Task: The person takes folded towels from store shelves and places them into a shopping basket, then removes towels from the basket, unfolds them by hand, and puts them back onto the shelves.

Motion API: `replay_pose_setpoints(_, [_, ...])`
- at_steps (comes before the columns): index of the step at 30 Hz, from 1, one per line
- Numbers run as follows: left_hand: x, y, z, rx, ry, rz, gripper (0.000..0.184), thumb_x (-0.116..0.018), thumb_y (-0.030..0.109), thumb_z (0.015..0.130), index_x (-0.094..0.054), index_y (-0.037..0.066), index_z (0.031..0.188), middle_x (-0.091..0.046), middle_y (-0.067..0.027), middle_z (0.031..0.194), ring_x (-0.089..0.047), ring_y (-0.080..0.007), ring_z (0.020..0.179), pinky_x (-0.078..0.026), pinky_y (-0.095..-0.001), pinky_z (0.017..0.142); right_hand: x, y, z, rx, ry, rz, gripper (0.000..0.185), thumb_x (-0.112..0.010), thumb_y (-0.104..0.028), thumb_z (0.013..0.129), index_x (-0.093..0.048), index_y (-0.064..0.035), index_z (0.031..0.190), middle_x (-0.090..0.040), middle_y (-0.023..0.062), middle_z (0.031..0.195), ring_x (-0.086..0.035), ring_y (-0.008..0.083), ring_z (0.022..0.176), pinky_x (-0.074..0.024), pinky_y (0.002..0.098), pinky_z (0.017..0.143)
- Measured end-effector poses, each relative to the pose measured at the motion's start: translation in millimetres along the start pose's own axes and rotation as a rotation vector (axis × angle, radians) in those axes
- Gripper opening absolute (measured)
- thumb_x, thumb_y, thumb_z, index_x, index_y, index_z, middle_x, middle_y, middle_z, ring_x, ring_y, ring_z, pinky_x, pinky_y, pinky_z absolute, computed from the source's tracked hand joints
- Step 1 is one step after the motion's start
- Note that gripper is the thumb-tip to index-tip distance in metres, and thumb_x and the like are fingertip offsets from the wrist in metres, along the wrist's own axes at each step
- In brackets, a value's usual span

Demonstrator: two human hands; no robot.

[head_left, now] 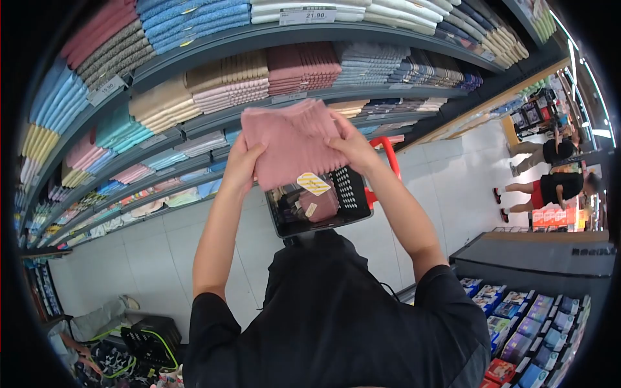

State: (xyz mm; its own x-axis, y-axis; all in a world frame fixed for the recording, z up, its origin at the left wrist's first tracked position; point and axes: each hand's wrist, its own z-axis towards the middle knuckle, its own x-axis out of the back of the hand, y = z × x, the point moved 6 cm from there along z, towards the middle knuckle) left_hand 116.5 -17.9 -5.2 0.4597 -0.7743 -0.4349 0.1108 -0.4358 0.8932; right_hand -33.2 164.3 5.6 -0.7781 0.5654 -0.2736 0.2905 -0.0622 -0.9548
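Note:
A folded pink towel with a yellow-and-white striped label hanging at its lower edge is held up between both hands. My left hand grips its left side, thumb on the front face. At the right side, my right hand pinches the towel, also with the thumb in front. Below the towel is a black shopping basket with a red handle. Inside the basket lies another pink towel with a similar label, beside dark items I cannot make out.
Shelves of folded towels in many colours curve across the front and left. Boxed goods fill a display at lower right. Two people stand in the aisle on the right. At lower left, a person's hand is near black baskets.

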Motion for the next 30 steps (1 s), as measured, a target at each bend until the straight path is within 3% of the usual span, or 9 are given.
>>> replay_pose_setpoints(4, [-22, 36, 64, -0.181, -0.024, 0.193, 0.045, -0.062, 0.005, 0.087, -0.046, -0.001, 0.129, -0.058, -0.0118, 0.121, -0.058, -0.0197, 0.109, -0.047, -0.0338, 0.093, 18, -61, 32, 0.197, 0.046, -0.332, 0.072, -0.056, 0.004, 0.082, -0.028, -0.0041, 0.147, -0.044, 0.0108, 0.141, -0.046, 0.0171, 0.126, -0.0377, 0.0298, 0.103])
replay_pose_setpoints(6, [-30, 47, 92, -0.170, -0.037, 0.158, 0.044, -0.061, 0.004, 0.087, -0.047, -0.001, 0.128, -0.058, -0.0124, 0.120, -0.059, -0.0201, 0.108, -0.048, -0.0346, 0.092, 26, -85, 51, 0.291, 0.017, -0.436, 0.073, -0.055, 0.004, 0.081, -0.027, -0.0064, 0.148, -0.048, 0.0120, 0.136, -0.049, 0.0182, 0.122, -0.0413, 0.0305, 0.099])
replay_pose_setpoints(15, [-54, 7, 90, 0.349, -0.011, -0.363, 0.051, -0.066, 0.026, 0.085, -0.050, 0.002, 0.128, -0.060, -0.0163, 0.122, -0.061, -0.0293, 0.110, -0.051, -0.0443, 0.093, 49, -67, 57, 0.056, 0.010, -0.013, 0.077, -0.052, 0.007, 0.083, -0.024, -0.0130, 0.151, -0.055, 0.0161, 0.124, -0.059, 0.0123, 0.094, -0.0464, 0.0256, 0.085])
replay_pose_setpoints(18, [-51, -12, 93, 0.384, 0.011, -0.380, 0.053, -0.065, 0.027, 0.085, -0.050, 0.001, 0.128, -0.060, -0.0162, 0.124, -0.060, -0.0307, 0.111, -0.050, -0.0464, 0.094, 63, -55, 62, 0.023, 0.015, -0.129, 0.073, -0.055, 0.004, 0.085, -0.025, -0.0098, 0.150, -0.054, 0.0153, 0.125, -0.059, 0.0142, 0.097, -0.0469, 0.0275, 0.086])
replay_pose_setpoints(21, [-55, -5, 91, 0.330, 0.073, -0.421, 0.051, -0.065, 0.026, 0.086, -0.050, 0.000, 0.128, -0.059, -0.0157, 0.124, -0.060, -0.0300, 0.112, -0.050, -0.0469, 0.095, 85, -41, 60, -0.016, 0.163, -0.115, 0.066, -0.059, -0.009, 0.091, -0.027, -0.0074, 0.148, -0.054, 0.0135, 0.126, -0.054, 0.0186, 0.113, -0.0466, 0.0355, 0.092])
replay_pose_setpoints(24, [-58, 2, 86, 0.252, 0.113, -0.457, 0.049, -0.064, 0.023, 0.088, -0.049, 0.000, 0.128, -0.059, -0.0154, 0.124, -0.059, -0.0292, 0.112, -0.049, -0.0456, 0.096, 91, -2, 49, -0.115, 0.168, 0.139, 0.063, -0.062, -0.020, 0.092, -0.031, -0.0055, 0.145, -0.051, 0.0111, 0.130, -0.049, 0.0184, 0.119, -0.0437, 0.0380, 0.096])
replay_pose_setpoints(26, [-59, 3, 83, 0.203, 0.098, -0.496, 0.047, -0.063, 0.020, 0.088, -0.049, 0.000, 0.129, -0.059, -0.0151, 0.124, -0.059, -0.0289, 0.113, -0.048, -0.0447, 0.097, 66, 18, 34, -0.173, -0.046, 0.084, 0.059, -0.063, -0.023, 0.092, -0.035, -0.0050, 0.142, -0.049, 0.0097, 0.133, -0.047, 0.0180, 0.121, -0.0424, 0.0371, 0.097])
replay_pose_setpoints(28, [-59, -1, 79, 0.181, 0.104, -0.512, 0.046, -0.063, 0.019, 0.089, -0.049, 0.000, 0.129, -0.059, -0.0149, 0.125, -0.058, -0.0285, 0.114, -0.048, -0.0438, 0.097, 50, 39, 25, -0.195, -0.198, 0.128, 0.046, -0.062, -0.019, 0.092, -0.045, -0.0029, 0.132, -0.054, 0.0076, 0.127, -0.051, 0.0157, 0.117, -0.0412, 0.0329, 0.098])
replay_pose_setpoints(30, [-58, -4, 77, 0.172, 0.125, -0.504, 0.045, -0.061, 0.017, 0.090, -0.048, 0.000, 0.129, -0.058, -0.0149, 0.125, -0.058, -0.0282, 0.115, -0.048, -0.0430, 0.097, 43, 50, 24, -0.192, -0.178, 0.097, 0.054, -0.067, -0.021, 0.089, -0.043, -0.0036, 0.135, -0.060, 0.0098, 0.117, -0.058, 0.0131, 0.103, -0.0449, 0.0264, 0.087])
